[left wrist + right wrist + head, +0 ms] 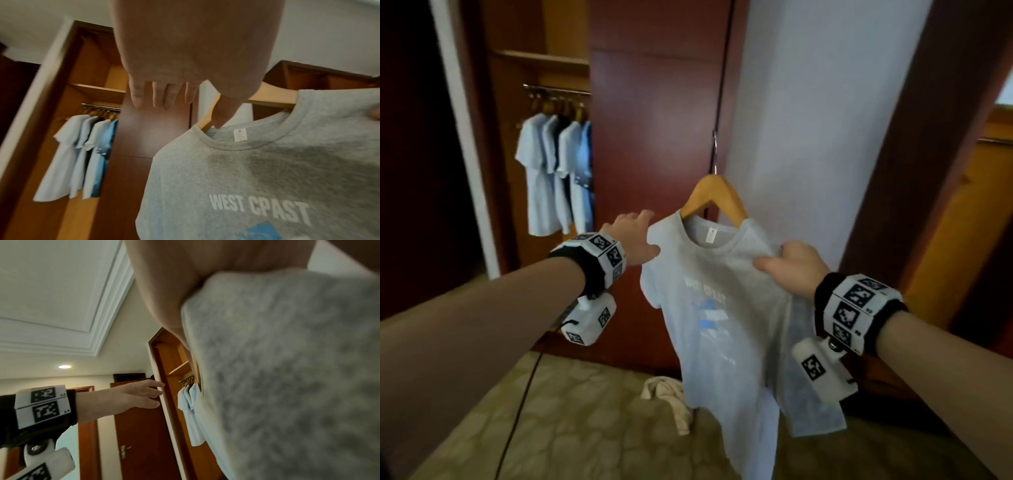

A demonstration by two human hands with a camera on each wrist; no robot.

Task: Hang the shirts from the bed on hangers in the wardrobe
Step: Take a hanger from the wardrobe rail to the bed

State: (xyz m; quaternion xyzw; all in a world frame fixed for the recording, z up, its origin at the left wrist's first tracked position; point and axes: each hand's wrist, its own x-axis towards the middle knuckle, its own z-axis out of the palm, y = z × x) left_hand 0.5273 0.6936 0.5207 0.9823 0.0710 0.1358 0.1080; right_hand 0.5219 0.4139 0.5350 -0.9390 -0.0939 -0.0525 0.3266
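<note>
my right hand (789, 265) gripped the grey shirt (726, 308) at its shoulder, frame centre | shirt sat on wooden hanger (714, 198), held up in the air | my left hand (631, 238) lay open, fingers relaxed, beside the shirt's other shoulder | hung shirts (556, 171) on wardrobe rail (556, 89), upper left

Grey shirt (726, 308) with white lettering and blue print, tan wooden hanger (714, 197), red-brown wardrobe (657, 120)
</note>
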